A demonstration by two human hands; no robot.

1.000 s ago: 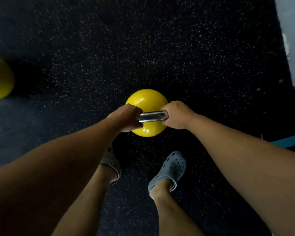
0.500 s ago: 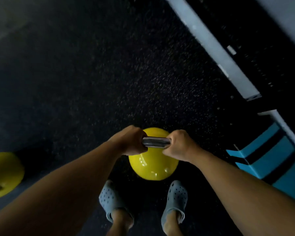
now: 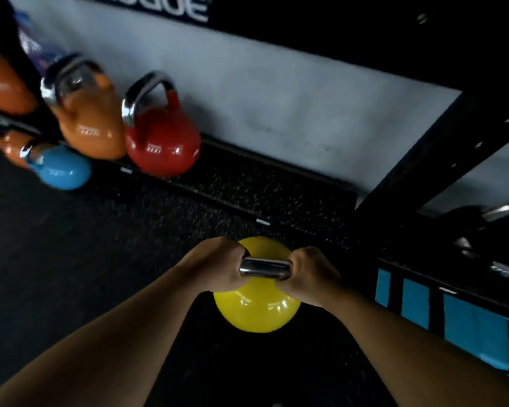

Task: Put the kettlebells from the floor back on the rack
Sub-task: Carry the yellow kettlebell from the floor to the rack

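1. While both hands close around its steel handle (image 3: 265, 268), the yellow kettlebell (image 3: 257, 306) hangs in front of the person; whether it clears the floor (image 3: 56, 259) cannot be told.
2. On the handle's left end the left hand (image 3: 218, 267) has a closed grip, fingers wrapped over the bar.
3. On the handle's right end the right hand (image 3: 307, 279) has the same closed grip, so that only the middle of the bar shows between the two fists.
4. Beyond the yellow kettlebell, near it, runs the low shelf of the rack (image 3: 247, 186), covered in dark speckled matting, with a bare stretch straight ahead.
5. Farther along that shelf, up and to the left of the yellow kettlebell, a red kettlebell (image 3: 162, 142) stands upright.
6. Just beside the red one, on its far-left side and seemingly touching it, stands an orange kettlebell (image 3: 90, 121).
7. Left of the yellow kettlebell and well apart from it, a blue kettlebell (image 3: 61, 168) sits below the orange one, apparently on the floor at the shelf's edge.
8. Right of the yellow kettlebell a black upright post (image 3: 441, 142) of the rack rises, with a blue-and-black striped thing (image 3: 453, 312) lower down beside it.
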